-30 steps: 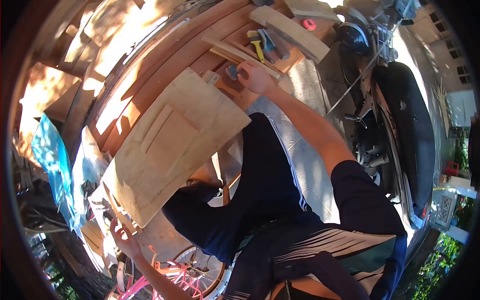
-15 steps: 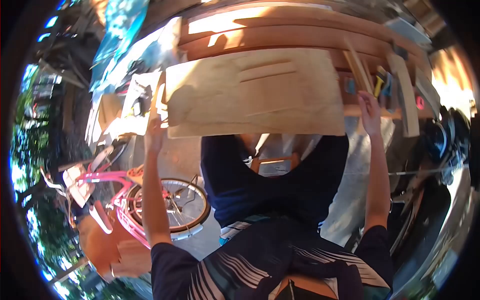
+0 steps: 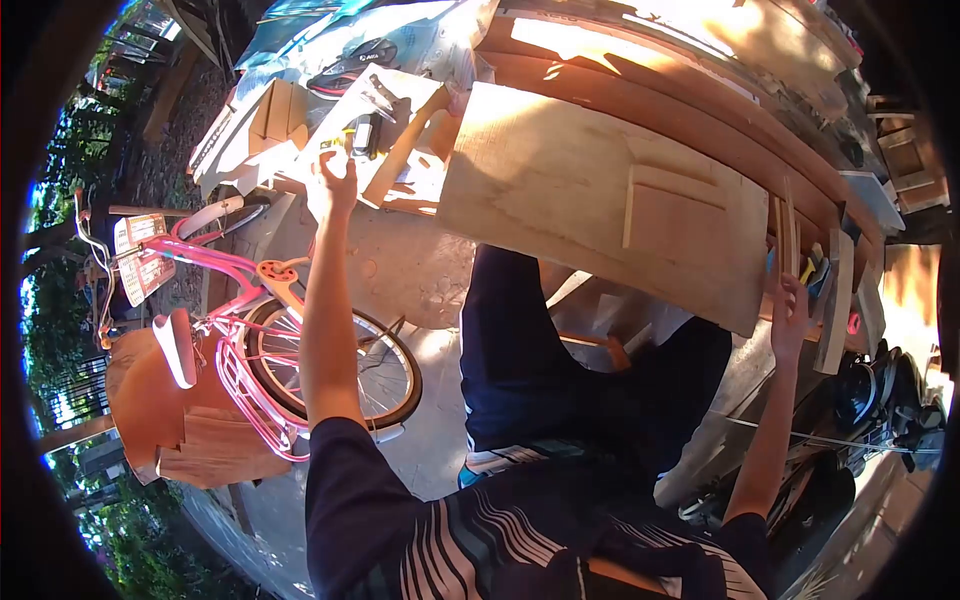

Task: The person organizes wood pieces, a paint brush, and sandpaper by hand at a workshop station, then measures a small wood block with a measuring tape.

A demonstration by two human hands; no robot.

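My left hand [image 3: 333, 188] is at the bench's left end, its thumb and fingers apart just below a small yellow item [image 3: 334, 144]. Beside that item lies a dark, grey-edged object [image 3: 366, 136] whose kind I cannot make out. At the right, the fingers of my right hand [image 3: 790, 310] are closed round the lower end of thin wooden strips [image 3: 787, 235]. Between my hands a plywood board [image 3: 540, 170] lies tilted in view above my lap. A smaller rectangular wood piece [image 3: 675, 215] and narrow strips rest on it.
A short wooden bar [image 3: 405, 143] lies right of my left hand. Long reddish planks [image 3: 620, 95] run behind the board. Beyond my right hand stands a wooden post [image 3: 836, 300]. A pink bicycle [image 3: 240, 285] is on the left, and dark equipment [image 3: 860, 390] on the right.
The view has swung left, so the board appears farther right and slanted. My left hand has moved away from the board's left edge to the yellow item. My right hand stays at the strips.
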